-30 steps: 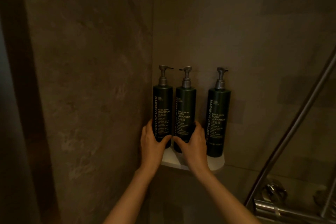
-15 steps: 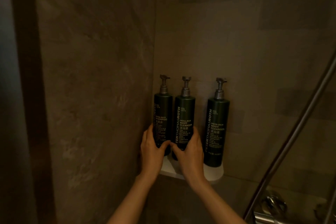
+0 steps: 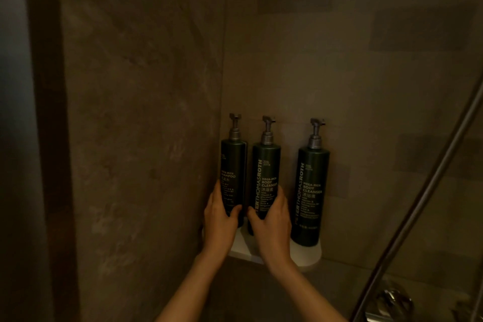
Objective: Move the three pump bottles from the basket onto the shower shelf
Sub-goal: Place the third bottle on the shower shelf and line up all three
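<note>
Since the earlier frame both hands' bottles have been turned a little on the shelf, labels rotated, and the view has tilted up; bottle spacing is otherwise unchanged. Largest first: stone-tiled shower walls [image 3: 146, 112] meet in a corner, with a shower hose [image 3: 428, 191] running diagonally at right. White corner shelf [image 3: 305, 252] carries all three pump bottles upright: shampoo bottle [image 3: 232, 162] tight in the corner, middle body cleanser bottle [image 3: 265, 165] just beside it, right body cleanser bottle [image 3: 311, 191] standing apart and untouched. Left hand [image 3: 218, 219] has its grip wrapped round the shampoo's lower body; right hand [image 3: 271, 219] is clasped likewise on the middle bottle. Basket not in view. Judgement: transfer is done, this is final alignment. Next move needs only a small twist to face labels forward, a check that the bases sit fully on the shelf, then letting go without nudging either bottle.
</note>
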Demonstrator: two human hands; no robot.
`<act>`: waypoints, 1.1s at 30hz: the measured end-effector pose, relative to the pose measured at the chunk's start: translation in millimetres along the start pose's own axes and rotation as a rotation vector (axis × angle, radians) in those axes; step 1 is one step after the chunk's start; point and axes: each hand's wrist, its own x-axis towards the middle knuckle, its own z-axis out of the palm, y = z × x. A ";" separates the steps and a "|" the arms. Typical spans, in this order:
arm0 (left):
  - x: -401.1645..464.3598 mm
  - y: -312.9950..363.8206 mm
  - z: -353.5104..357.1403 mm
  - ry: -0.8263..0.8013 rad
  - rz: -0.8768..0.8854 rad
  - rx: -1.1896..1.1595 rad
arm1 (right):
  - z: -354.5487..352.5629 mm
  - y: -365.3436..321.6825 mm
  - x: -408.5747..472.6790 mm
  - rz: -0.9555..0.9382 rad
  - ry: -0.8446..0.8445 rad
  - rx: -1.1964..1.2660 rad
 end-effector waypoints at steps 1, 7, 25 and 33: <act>-0.3 0.0 -0.2 -0.006 0.003 -0.002 | 0.2 0.2 -0.1 0.004 -0.003 0.000; -0.1 -1.2 1.2 0.032 -0.040 -0.009 | -0.4 0.5 1.7 -0.002 0.014 0.003; 1.4 0.5 -1.1 -0.025 -0.040 -0.022 | 3.8 1.0 5.4 0.008 0.038 -0.011; 1.6 3.0 -1.1 -0.023 -0.052 -0.017 | 2.1 0.5 5.2 0.019 0.021 -0.002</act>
